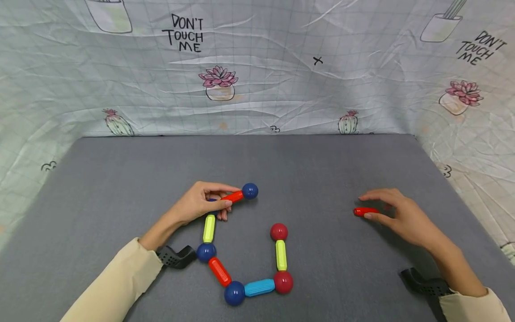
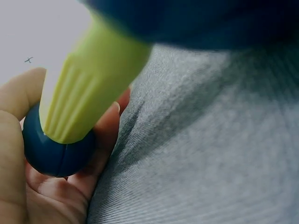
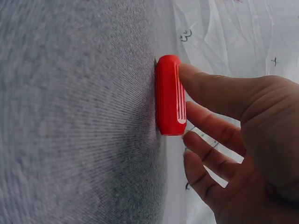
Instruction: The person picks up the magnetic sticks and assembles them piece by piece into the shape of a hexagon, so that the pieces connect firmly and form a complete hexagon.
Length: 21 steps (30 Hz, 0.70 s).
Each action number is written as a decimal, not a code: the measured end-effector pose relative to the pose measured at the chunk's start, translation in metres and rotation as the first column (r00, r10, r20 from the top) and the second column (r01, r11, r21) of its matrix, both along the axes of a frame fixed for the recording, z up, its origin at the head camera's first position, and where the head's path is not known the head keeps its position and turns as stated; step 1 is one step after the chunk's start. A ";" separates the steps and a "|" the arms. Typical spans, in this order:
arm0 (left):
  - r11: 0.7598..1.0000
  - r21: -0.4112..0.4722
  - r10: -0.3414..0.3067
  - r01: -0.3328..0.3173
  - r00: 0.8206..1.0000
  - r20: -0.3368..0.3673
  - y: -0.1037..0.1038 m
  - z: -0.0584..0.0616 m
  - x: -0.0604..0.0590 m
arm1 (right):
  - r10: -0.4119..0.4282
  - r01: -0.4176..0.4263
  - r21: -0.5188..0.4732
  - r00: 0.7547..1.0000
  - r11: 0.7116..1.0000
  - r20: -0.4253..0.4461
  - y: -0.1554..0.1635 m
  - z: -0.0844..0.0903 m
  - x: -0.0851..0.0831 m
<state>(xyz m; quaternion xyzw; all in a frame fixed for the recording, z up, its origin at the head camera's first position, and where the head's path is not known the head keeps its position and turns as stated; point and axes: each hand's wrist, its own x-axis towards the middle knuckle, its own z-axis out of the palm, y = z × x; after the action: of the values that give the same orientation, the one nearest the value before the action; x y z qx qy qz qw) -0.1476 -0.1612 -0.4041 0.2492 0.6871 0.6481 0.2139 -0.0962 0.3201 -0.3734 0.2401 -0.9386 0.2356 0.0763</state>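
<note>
My left hand pinches a red magnetic rod between thumb and index finger. A blue ball sits on the rod's far end. At its near end another blue ball, partly covered in the head view, lies among the fingers and joins a yellow-green rod. On the right, my right hand has its thumb against a loose red rod lying on the table. Its index finger arches above that rod with a gap, and the other fingers are spread loosely behind.
From the yellow-green rod, the chain continues through a blue ball, red rod, blue ball, light-blue rod, red ball, yellow-green rod and red ball. A printed cloth hangs behind the grey table.
</note>
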 end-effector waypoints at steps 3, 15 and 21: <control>1.000 0.000 -0.014 0.014 1.000 -0.002 0.000 0.001 0.000 | 0.014 -0.014 0.009 1.000 1.000 -0.001 0.002 -0.001 0.000; 0.999 0.008 -0.032 0.032 0.999 -0.002 -0.001 0.003 0.000 | 0.076 -0.077 0.056 0.997 0.996 0.018 0.002 0.001 0.000; 0.999 0.010 -0.037 0.037 0.999 -0.005 -0.002 0.002 0.000 | 0.055 -0.055 0.008 0.998 0.998 0.020 -0.006 0.000 0.001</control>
<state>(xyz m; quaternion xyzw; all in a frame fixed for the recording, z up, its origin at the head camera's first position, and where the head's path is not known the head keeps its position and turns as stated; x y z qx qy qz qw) -0.1473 -0.1636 -0.4019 0.2644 0.6798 0.6468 0.2228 -0.0949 0.3144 -0.3734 0.2638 -0.9334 0.2358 0.0592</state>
